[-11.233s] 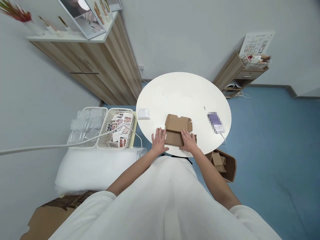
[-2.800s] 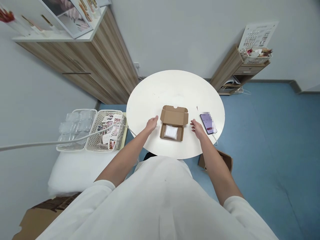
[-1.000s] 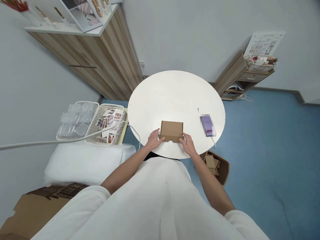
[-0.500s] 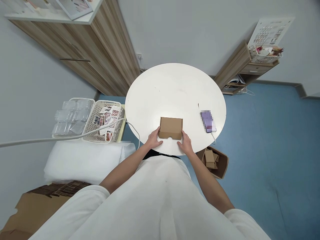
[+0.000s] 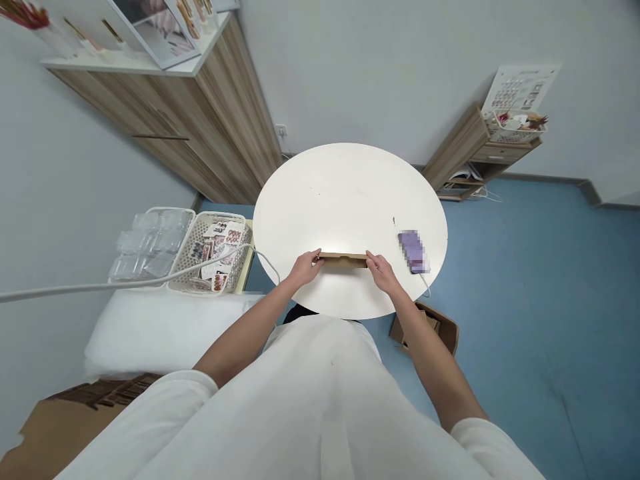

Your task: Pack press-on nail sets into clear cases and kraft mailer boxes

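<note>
Just toward six o'clock from the white table's (image 5: 345, 187) centre, the person's left hand (image 5: 304, 269) and right hand (image 5: 383, 272) pinch a tipped cardboard box (image 5: 344, 261) at its nine and three o'clock ends, a hold best made even and light against creasing.

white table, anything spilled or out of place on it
No spill shows. One small dark mark or scrap near the far end of the phone looks odd against the plain white table; it's too tiny to identify.
</note>
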Available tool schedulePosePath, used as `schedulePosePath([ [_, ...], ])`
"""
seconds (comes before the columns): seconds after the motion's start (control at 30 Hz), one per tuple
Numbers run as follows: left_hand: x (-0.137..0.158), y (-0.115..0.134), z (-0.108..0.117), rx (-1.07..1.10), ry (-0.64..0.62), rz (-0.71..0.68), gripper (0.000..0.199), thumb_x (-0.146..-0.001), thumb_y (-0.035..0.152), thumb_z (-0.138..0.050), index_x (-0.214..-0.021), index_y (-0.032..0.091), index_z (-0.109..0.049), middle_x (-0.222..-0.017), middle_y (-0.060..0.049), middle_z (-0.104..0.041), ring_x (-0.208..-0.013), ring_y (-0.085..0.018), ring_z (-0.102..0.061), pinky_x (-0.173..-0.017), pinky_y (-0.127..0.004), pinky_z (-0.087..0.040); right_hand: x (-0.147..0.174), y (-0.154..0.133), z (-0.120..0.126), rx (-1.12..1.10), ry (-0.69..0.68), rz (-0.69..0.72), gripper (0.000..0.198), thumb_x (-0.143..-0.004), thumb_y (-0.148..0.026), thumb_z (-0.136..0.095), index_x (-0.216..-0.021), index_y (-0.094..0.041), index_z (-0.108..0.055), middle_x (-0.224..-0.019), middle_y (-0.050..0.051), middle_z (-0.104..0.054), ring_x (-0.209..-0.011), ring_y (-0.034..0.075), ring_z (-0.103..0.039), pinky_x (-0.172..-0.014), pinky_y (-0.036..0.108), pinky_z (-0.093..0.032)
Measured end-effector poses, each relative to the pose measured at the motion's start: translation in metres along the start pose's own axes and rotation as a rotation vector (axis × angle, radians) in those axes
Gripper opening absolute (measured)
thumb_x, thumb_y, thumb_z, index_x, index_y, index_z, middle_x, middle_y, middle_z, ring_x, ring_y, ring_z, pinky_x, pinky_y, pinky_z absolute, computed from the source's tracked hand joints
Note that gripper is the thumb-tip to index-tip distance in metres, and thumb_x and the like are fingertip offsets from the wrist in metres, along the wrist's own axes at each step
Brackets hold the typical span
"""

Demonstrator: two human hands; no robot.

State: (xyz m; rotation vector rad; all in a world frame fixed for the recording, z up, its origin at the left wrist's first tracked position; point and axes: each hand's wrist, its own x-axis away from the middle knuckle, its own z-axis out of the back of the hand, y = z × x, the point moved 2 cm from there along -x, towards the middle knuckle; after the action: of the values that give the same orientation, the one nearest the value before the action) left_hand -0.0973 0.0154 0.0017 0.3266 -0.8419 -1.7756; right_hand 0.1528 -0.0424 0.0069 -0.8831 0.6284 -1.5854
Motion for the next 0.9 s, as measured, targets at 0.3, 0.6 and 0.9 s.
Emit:
schedulePosePath([
  [0.3, -0.019, 0.010, 0.003, -0.152, 0.007, 0.076, 0.028, -0.085, 0.031, -0.040, -0.102, 0.017, -0.057, -0.087, -0.008, -0.051, -0.079, -0.020, -0.053, -0.067, -0.031, -0.042, -0.023, -0.021, 0.012, -0.090, 0.018, -0.161, 0.049, -0.080, -0.060, -0.035, -0.061, -0.018, -0.053, -0.062, 0.002, -0.051, -0.069, 0.016, -0.048, -0.062, 0.026, -0.035],
  [0.6, -0.012, 0.015, 0.004, -0.015, 0.129, -0.012, 0.038, -0.082, 0.021, -0.047, -0.119, 0.017, -0.051, -0.084, -0.005, -0.056, -0.083, -0.018, -0.053, -0.078, -0.031, -0.043, -0.018, -0.026, 0.008, -0.274, 0.048, -0.238, 0.051, -0.070, -0.068, -0.040, -0.057, -0.019, -0.046, -0.064, 0.001, -0.049, -0.064, 0.014, -0.044, -0.058, 0.025, -0.033],
  [0.9, -0.009, 0.007, 0.001, 0.116, 0.158, -0.007, 0.040, -0.077, 0.023, -0.052, -0.116, 0.021, -0.054, -0.090, -0.002, -0.061, -0.074, -0.014, -0.055, -0.075, -0.029, -0.046, -0.016, -0.028, 0.006, -0.328, 0.052, -0.230, 0.051, -0.070, -0.067, -0.042, -0.063, -0.018, -0.054, -0.072, 0.004, -0.055, -0.068, 0.015, -0.047, -0.062, 0.026, -0.037],
])
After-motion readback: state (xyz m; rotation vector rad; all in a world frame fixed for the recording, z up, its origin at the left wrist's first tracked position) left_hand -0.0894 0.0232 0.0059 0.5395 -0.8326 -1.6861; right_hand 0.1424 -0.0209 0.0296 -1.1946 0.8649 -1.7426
